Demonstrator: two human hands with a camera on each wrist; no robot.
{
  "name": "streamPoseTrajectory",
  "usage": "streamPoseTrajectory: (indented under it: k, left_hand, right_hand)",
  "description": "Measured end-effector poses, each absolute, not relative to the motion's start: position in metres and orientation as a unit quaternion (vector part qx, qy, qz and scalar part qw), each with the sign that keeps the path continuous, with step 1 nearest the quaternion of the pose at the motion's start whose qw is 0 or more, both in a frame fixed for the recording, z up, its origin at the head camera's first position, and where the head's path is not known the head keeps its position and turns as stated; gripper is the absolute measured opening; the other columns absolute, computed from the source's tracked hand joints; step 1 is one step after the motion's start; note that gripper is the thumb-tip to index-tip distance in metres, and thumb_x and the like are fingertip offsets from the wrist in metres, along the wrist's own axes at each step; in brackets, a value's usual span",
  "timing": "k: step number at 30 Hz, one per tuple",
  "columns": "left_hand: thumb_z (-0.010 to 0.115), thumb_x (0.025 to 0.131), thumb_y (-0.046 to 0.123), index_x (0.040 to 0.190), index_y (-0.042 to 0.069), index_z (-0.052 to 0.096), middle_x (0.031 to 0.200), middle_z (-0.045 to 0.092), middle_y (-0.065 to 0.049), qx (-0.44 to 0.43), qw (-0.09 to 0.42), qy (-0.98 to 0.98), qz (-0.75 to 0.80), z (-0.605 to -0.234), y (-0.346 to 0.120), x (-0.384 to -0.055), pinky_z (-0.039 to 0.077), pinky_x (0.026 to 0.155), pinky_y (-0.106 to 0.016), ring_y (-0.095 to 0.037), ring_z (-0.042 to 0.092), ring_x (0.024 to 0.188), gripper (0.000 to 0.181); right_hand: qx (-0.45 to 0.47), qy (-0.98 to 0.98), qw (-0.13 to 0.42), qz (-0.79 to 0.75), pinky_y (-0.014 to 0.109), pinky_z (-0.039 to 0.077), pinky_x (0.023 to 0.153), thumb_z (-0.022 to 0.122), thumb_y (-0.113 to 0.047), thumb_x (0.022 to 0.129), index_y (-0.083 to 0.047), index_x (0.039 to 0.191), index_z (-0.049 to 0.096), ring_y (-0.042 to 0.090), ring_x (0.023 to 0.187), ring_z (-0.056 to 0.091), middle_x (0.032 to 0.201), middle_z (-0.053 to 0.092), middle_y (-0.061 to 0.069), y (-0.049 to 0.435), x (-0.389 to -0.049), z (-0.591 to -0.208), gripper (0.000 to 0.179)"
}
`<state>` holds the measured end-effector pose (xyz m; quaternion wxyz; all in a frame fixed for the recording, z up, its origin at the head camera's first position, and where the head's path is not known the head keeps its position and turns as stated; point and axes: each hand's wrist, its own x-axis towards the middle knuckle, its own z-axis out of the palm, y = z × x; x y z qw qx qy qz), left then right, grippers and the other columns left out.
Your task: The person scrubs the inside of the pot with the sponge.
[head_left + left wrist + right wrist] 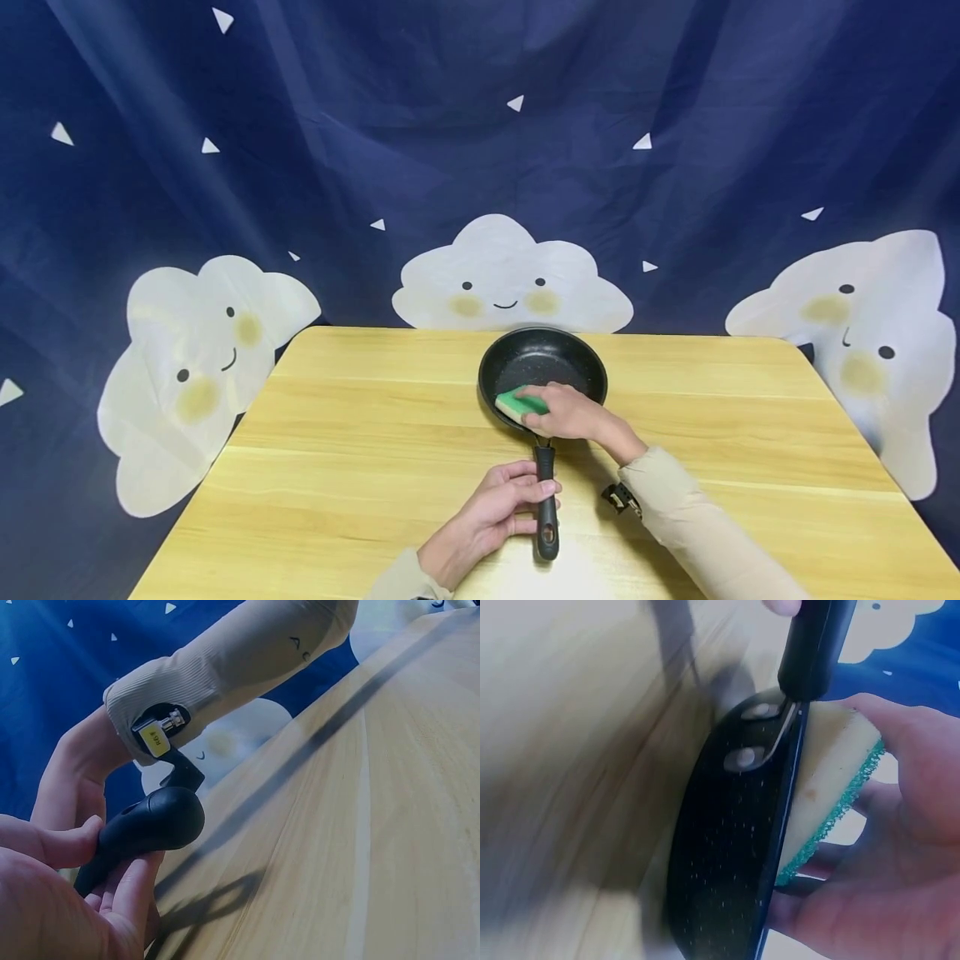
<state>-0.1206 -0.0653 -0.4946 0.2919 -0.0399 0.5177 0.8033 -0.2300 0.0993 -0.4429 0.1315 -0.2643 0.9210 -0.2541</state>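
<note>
A black frying pan (542,354) is on the wooden table, its handle (546,500) pointing toward the front edge. My left hand (498,508) grips that handle, the thumb on top and fingers beneath; the left wrist view shows the rounded handle end (176,817) jutting past the thumb. Inside the pan, at the near left rim, my right hand (566,411) holds a sponge (519,403) with a green scouring side up and a pale side below. In the right wrist view the sponge (829,772) leans at the rim beside the riveted handle joint, fingers behind it.
The wooden table (360,433) spreads to both sides of the pan. Behind it hangs a dark blue curtain (420,108) with white clouds and triangles. A small black wrist device (621,498) sits under the right sleeve.
</note>
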Motion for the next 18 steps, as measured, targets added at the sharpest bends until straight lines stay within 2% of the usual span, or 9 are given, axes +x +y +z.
streamPoseTrajectory:
  k: [8, 13, 18]
  left_hand:
    - [0.07, 0.094, 0.003, 0.117, -0.004, 0.064, 0.097, 0.074, -0.005, -0.043, 0.289, 0.523, 0.801, -0.494, -0.064, -0.12, 0.061, 0.069, -0.038, -0.016, 0.068, 0.081, 0.025]
    - [0.071, 0.094, 0.003, 0.118, -0.005, 0.064, 0.096, 0.074, -0.005, -0.045, 0.288, 0.523, 0.801, -0.494, -0.064, -0.119, 0.061, 0.069, -0.038, -0.015, 0.067, 0.08, 0.026]
    - [0.071, 0.094, 0.002, 0.115, -0.002, 0.064, 0.096, 0.074, -0.006, -0.046, 0.284, 0.523, 0.802, -0.494, -0.064, -0.119, 0.061, 0.07, -0.039, -0.015, 0.067, 0.079, 0.023]
  right_hand:
    - [-0.268, 0.908, 0.133, -0.292, 0.045, 0.049, 0.082, 0.063, -0.028, 0.098, -0.01, 0.141, 0.06, 0.027, 0.101, 0.059, 0.121, 0.066, 0.016, 0.092, -0.233, -0.451, 0.047]
    - [-0.253, 0.909, 0.125, -0.305, 0.048, 0.05, 0.087, 0.063, -0.029, 0.1, -0.011, 0.143, 0.058, 0.029, 0.105, 0.061, 0.127, 0.065, 0.018, 0.087, -0.235, -0.454, 0.047]
    - [-0.242, 0.91, 0.114, -0.317, 0.047, 0.05, 0.086, 0.064, -0.028, 0.1, -0.012, 0.144, 0.057, 0.027, 0.102, 0.061, 0.121, 0.066, 0.016, 0.077, -0.237, -0.453, 0.048]
